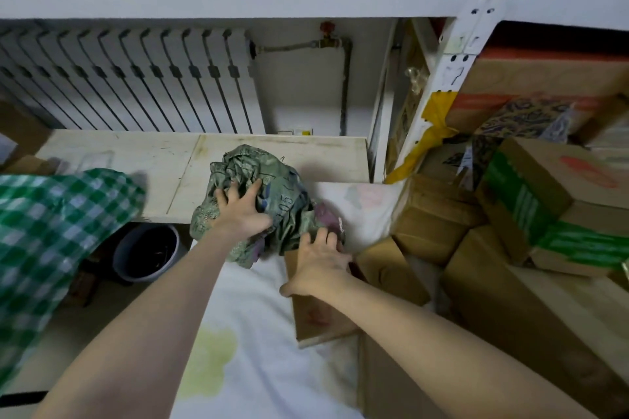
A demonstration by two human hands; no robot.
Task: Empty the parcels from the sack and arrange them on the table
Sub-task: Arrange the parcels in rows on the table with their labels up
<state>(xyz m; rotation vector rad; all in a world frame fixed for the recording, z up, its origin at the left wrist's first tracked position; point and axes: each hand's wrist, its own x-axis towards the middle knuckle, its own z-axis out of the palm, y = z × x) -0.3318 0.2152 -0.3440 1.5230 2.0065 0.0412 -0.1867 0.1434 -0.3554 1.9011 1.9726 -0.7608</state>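
Note:
A crumpled green woven sack (245, 167) lies at the far end of the white-covered table (258, 350), partly over a pale wooden board (272, 153). My left hand (240, 209) presses on the sack with fingers spread. My right hand (318, 264) rests on the sack's lower right edge and on the top of a flat brown cardboard parcel (320, 316) that lies on the table. Whether the right fingers grip the sack fabric is unclear. What the sack holds is hidden.
Stacked cardboard boxes (510, 248) crowd the right side under a white metal shelf (469, 44). A radiator (129, 78) stands behind the board. A grey bucket (146, 252) sits on the floor at left, beside a green checked cloth (51, 224).

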